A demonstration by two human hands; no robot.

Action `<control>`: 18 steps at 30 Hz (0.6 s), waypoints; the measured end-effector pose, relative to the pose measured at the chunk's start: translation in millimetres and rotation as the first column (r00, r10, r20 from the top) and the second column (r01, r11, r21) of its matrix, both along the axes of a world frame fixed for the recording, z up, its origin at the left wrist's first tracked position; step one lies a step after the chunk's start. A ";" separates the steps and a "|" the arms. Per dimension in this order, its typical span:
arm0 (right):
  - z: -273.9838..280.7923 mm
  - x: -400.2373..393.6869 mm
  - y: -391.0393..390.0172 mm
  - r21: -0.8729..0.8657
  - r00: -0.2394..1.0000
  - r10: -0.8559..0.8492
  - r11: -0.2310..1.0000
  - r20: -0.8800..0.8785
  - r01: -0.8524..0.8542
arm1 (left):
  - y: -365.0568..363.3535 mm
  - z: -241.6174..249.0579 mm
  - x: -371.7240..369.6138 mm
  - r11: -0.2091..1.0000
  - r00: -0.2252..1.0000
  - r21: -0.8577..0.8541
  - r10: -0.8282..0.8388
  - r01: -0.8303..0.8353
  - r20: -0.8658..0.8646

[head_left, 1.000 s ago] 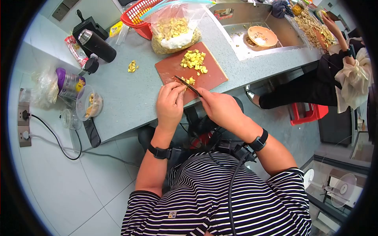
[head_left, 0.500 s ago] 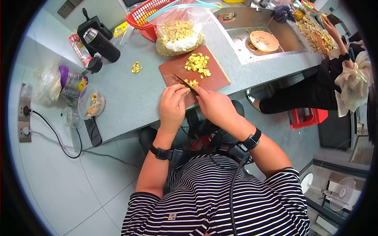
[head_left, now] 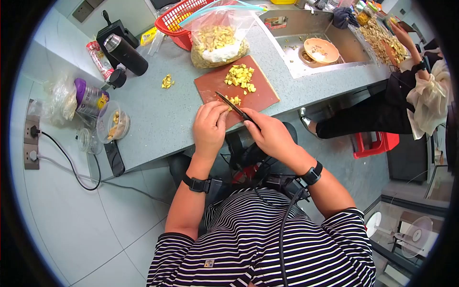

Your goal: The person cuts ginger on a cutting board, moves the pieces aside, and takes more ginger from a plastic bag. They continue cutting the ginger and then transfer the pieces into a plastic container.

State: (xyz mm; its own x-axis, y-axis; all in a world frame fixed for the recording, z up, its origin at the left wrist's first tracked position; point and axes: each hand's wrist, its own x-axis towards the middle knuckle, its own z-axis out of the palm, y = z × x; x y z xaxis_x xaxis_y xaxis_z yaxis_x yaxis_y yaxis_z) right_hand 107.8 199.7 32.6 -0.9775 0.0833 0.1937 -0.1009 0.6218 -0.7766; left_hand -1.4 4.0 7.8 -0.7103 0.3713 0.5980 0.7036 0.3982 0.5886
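Note:
My right hand (head_left: 270,135) is wrapped round the black handle of a knife (head_left: 233,106), whose blade points up and left over the reddish-brown cutting board (head_left: 209,86). Beside the blade, at the board's lower left, my left hand (head_left: 209,125) has its fingers pressed together; what they hold is hidden. Small yellow pieces (head_left: 234,100) lie by the blade. A larger pile of chopped yellow pieces (head_left: 239,76) sits higher on the board. Behind the board stands an open clear bag (head_left: 217,45) full of similar pieces.
Left on the counter are a black flask (head_left: 125,55), a few yellow pieces (head_left: 167,82), a plastic tub (head_left: 114,125) and a phone (head_left: 114,159). A red basket (head_left: 178,21) stands behind. The sink (head_left: 287,40) holds an orange bowl (head_left: 321,50). Another person (head_left: 373,112) is at the right.
My right hand has moved slightly right and down with the knife, away from my left fingers. More of the handle and blade shows. My left hand has hardly moved.

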 end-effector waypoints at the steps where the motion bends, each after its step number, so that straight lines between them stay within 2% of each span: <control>1: 5.0 2.1 1.2 0.001 1.000 -0.001 1.000 0.012 0.001 | 0.3 0.3 0.6 1.000 1.000 -0.008 0.004 -0.004 -0.005; 6: -0.1 6.0 6.8 0.042 1.000 0.006 0.999 0.020 -0.007 | 1.5 0.2 1.2 1.000 1.000 -0.027 0.014 -0.014 -0.010; 11: 4.5 6.3 7.5 0.211 1.000 -0.004 0.977 0.027 -0.001 | 1.4 -0.3 1.1 1.000 1.000 -0.011 0.004 -0.004 -0.002; 18: 9.9 1.1 5.0 0.349 0.998 0.007 0.936 0.067 -0.030 | 1.6 -1.9 -0.7 1.000 1.000 -0.019 0.009 -0.009 0.014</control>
State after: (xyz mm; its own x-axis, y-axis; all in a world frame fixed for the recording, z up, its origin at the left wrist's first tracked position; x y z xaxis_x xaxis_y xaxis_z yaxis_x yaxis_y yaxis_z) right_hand 108.9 204.6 42.5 -0.9895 0.0037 0.1446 -0.0721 0.8540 -0.5152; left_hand -2.1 5.7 5.9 -0.7218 0.3760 0.5811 0.6918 0.4152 0.5908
